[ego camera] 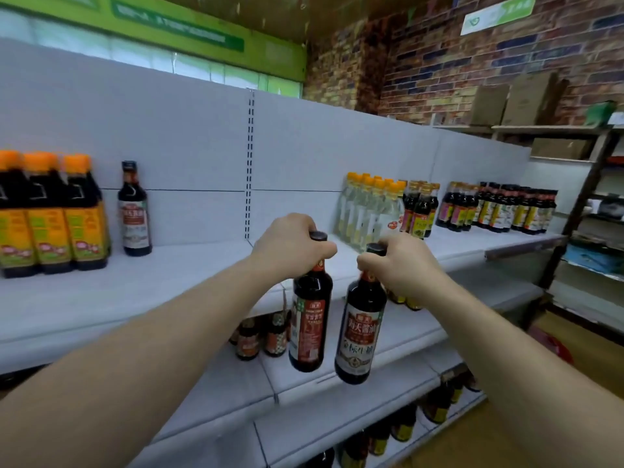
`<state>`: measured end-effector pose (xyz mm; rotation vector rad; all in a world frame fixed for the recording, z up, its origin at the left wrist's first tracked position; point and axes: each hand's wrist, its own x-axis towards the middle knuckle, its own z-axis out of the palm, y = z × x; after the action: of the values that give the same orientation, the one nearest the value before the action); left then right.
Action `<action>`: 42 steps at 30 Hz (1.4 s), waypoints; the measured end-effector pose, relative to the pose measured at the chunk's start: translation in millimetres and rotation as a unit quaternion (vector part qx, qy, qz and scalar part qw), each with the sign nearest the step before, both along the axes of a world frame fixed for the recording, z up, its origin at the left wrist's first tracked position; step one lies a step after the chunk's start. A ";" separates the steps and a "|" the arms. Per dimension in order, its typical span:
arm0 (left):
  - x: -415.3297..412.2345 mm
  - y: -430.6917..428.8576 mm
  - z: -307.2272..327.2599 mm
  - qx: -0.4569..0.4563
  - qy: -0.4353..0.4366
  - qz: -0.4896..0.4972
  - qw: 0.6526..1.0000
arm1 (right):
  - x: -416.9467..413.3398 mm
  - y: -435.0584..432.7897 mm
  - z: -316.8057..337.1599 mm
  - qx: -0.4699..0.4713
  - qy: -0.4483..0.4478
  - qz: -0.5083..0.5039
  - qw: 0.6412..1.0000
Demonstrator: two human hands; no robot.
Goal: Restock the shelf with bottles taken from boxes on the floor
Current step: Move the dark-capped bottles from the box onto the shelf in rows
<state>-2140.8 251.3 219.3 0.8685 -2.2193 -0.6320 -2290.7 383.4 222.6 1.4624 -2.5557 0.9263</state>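
- As both arms stretch out toward the shelving, two dark bottles hang in the air: the left bottle (309, 319) with a red label and the right bottle (361, 329) with a pale one. They're just beside each other and, as far as I can tell, not touching.
- The left hand (290, 248) is wrapped round its bottle's neck right under the cap, and the right hand (395, 265) grips its neck the same way. Both hands are full, nothing free.
- Long axes run near vertical, caps up, with the right bottle's base swinging a touch toward its neighbour.
- Now the key bit: the bare stretch of the top shelf (189, 275) lies ahead and to the left of the hands. The bottle bases hang lower than its front edge, so I'd say it calls for a lift, then a push forward.
- That gap sits between a lone bottle (134, 211) on the left and a block of clear bottles (368, 211) on the right. The left hand is the nearer one to the lone bottle.
- Further out, orange-capped bottles (50, 214) stand at the far left, and small bottles (263, 336) sit on the level below.
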 end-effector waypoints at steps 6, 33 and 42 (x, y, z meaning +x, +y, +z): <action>73.6 -29.8 12.8 0.001 0.014 0.037 0.999 | 69.0 -35.3 12.3 -0.019 0.000 0.036 0.999; 277.9 -132.9 53.2 -0.040 0.043 0.149 0.987 | 239.3 -182.1 68.9 -0.069 -0.025 0.147 0.986; 249.2 -190.3 57.0 -0.028 0.058 0.173 0.983 | 204.3 -253.0 71.0 -0.061 -0.037 0.199 0.977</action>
<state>-1891.6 61.0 276.3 1.1257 -1.9104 -0.4399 -2086.4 130.4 293.6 1.9763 -2.2405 1.1765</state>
